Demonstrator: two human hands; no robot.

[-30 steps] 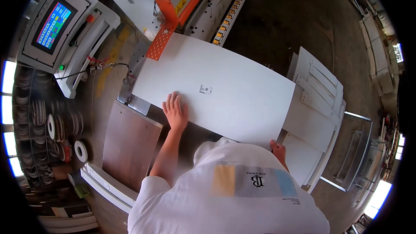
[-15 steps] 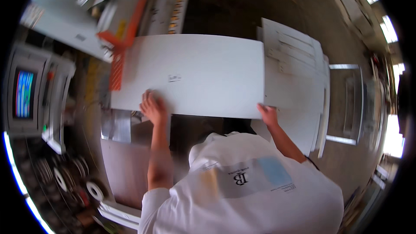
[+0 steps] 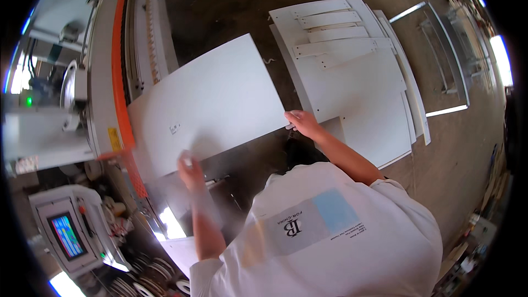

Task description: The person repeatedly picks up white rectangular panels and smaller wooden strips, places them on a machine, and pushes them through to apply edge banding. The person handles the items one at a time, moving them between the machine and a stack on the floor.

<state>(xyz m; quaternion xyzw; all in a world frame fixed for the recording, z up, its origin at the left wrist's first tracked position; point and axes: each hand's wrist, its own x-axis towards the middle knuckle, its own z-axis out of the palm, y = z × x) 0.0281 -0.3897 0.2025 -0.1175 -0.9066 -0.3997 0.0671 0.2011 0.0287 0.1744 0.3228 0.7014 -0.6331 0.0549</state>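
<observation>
A large white panel (image 3: 220, 93) lies slantwise in front of me, its left end at the machine's orange guard and a small label on its top face. My right hand (image 3: 303, 124) is closed round its near right corner. At the near edge, farther left, is my left hand (image 3: 191, 171), smeared by motion. Whether its fingers grip the edge or only touch it does not show.
A long machine (image 3: 104, 93) with an orange rail runs along the left. Its control screen (image 3: 67, 235) stands at the lower left. To the right is a stack of white boards (image 3: 357, 88) with narrow strips on top, and beyond it a metal frame (image 3: 448, 111).
My view has turned, so the panel now appears tilted and farther left. My right hand stays at the panel's corner. The left hand has shifted from the panel's top face to its near edge.
</observation>
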